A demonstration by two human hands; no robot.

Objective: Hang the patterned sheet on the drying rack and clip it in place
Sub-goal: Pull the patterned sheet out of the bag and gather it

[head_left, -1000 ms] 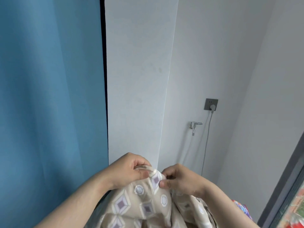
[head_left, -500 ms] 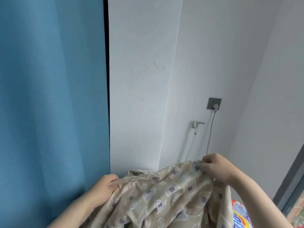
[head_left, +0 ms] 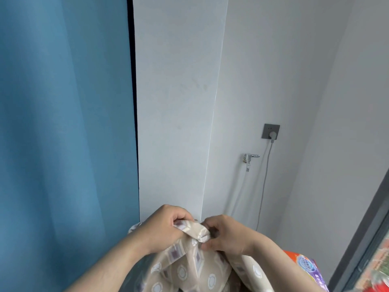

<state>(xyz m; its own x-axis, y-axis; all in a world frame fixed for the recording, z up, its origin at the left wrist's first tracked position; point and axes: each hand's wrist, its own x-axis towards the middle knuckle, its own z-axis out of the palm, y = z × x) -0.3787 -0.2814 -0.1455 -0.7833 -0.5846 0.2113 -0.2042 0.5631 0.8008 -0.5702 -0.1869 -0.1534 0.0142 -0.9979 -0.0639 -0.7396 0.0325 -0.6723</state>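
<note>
Beside the blue curtain (head_left: 63, 123), the patterned sheet (head_left: 189, 268) sits low at the bottom of the view, bunched rather than stretched wide as before. The left hand (head_left: 166, 226) and right hand (head_left: 227, 237), apart half a second ago, now meet, each gripping its folded edge.

carrier: patterned sheet (head_left: 189, 268) is borne by two hands, low at 6 o'clock | left hand (head_left: 166, 226): bunched edge is gripped in a curled grasp | right hand (head_left: 228, 237): fold is pinched, just at 3 o'clock of the left | wall (head_left: 273, 60): grey socket (head_left: 267, 129) is mounted at 3 o'clock, metal tap (head_left: 249, 160) at its 7 o'clock
</note>
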